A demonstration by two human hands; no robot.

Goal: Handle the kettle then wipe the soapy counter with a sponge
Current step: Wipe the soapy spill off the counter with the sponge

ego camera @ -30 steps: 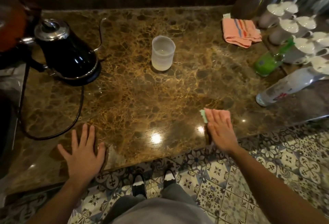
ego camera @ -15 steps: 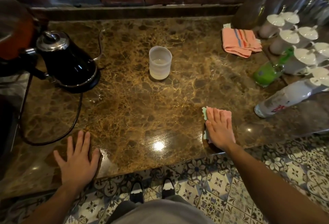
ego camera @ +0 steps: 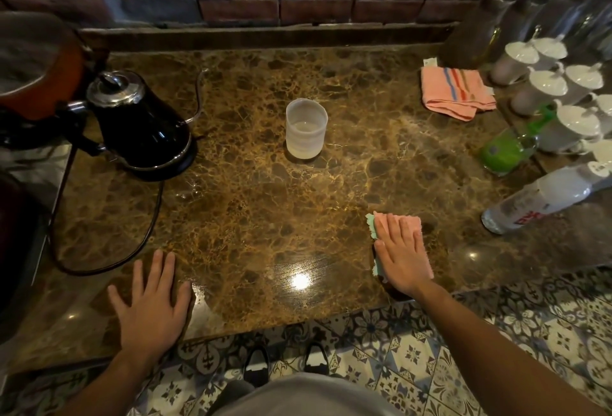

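A black gooseneck kettle (ego camera: 142, 131) with a steel lid stands on its base at the back left of the brown marble counter (ego camera: 265, 217), its cord looping toward the front edge. My right hand (ego camera: 400, 253) lies flat with straight fingers on a pink and green sponge (ego camera: 415, 222), pressing it onto the counter near the front right edge. My left hand (ego camera: 152, 296) rests flat on the counter at the front left, fingers spread, holding nothing.
A frosted plastic cup (ego camera: 306, 129) stands mid-counter. A pink striped cloth (ego camera: 455, 93) lies at the back right. White cups (ego camera: 546, 84), a green bottle (ego camera: 503, 151) and a clear bottle (ego camera: 543, 197) crowd the right side. An orange pot (ego camera: 36, 61) sits far left.
My right hand has slid the sponge a short way toward the front edge of the counter. The view has tilted a little. My left hand stays planted.
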